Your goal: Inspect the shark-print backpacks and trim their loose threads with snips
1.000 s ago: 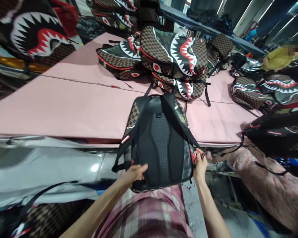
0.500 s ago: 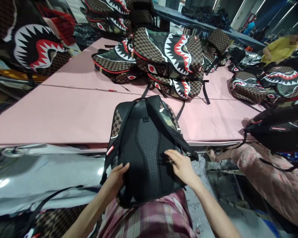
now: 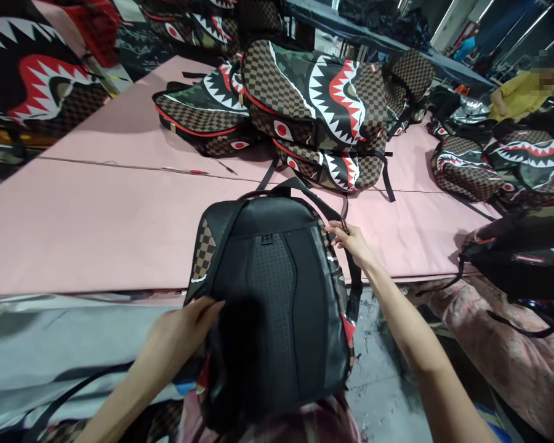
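A black padded backpack [image 3: 277, 295] with checkered and camouflage sides leans against the table edge over my lap, its back panel facing me. My left hand [image 3: 189, 326] is closed on its left edge, the thumb on the back panel. At the upper right edge, my right hand [image 3: 353, 243] is closed around a small dark metal tool [image 3: 345, 227] that looks like thread snips, mostly hidden by the fingers. The right shoulder strap [image 3: 321, 202] is swung outward and passes behind that hand. The left strap [image 3: 224, 246] lies along the panel.
On the pink table [image 3: 96, 227], stacked shark-mouth backpacks [image 3: 314, 92] stand beyond mine. A thin red-and-metal tool [image 3: 184, 171] lies left of them. More backpacks [image 3: 521, 160] are at right, near a person in pink patterned clothing [image 3: 475, 307]. Someone in yellow [image 3: 517, 95] is farther back.
My right hand has moved up from the lower back panel to the upper right edge. The right strap has shifted outward off the panel, and the backpack sits slightly lower.
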`<action>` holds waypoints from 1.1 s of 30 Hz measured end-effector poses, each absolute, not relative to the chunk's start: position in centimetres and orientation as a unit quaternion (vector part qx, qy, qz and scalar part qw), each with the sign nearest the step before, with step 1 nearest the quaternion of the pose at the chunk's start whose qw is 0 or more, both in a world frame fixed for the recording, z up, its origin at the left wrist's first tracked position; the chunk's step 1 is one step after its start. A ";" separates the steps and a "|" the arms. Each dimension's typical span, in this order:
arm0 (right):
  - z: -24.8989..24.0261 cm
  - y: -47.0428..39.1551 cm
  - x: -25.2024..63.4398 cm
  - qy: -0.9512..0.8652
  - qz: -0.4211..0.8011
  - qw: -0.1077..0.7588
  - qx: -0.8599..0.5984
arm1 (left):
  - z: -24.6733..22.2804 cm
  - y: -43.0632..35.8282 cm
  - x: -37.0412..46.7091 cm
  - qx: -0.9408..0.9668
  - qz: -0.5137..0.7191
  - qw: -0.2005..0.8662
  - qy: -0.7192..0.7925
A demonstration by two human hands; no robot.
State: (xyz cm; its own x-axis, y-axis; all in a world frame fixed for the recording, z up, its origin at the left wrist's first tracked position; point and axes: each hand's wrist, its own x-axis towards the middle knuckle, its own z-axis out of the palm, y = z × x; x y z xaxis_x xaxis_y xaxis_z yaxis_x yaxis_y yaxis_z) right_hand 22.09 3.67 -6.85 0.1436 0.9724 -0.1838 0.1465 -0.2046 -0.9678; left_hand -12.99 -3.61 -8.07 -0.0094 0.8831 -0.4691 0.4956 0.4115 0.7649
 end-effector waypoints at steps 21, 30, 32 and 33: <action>-3.9 11.8 12.8 -0.853 0.198 -0.012 -0.483 | -6.4 12.3 -8.3 0.498 0.215 0.652 0.530; -2.1 5.2 12.0 -0.927 0.054 -0.089 -0.360 | -6.9 12.1 -5.8 0.694 0.049 0.388 0.605; -2.4 3.8 12.6 -0.935 0.038 -0.083 -0.343 | -6.8 11.2 -5.2 0.697 0.084 0.402 0.587; -2.6 3.3 12.9 -0.938 0.032 -0.076 -0.338 | -6.8 10.8 -4.9 0.698 0.099 0.409 0.580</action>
State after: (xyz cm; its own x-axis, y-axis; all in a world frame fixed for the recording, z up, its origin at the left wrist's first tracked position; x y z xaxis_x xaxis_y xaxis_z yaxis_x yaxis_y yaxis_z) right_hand 12.92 3.31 -2.62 -0.7604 0.6286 -0.1631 0.6381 0.7699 -0.0081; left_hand -4.86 10.76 -6.79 0.3073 0.8903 -0.3360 0.7285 0.0071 0.6850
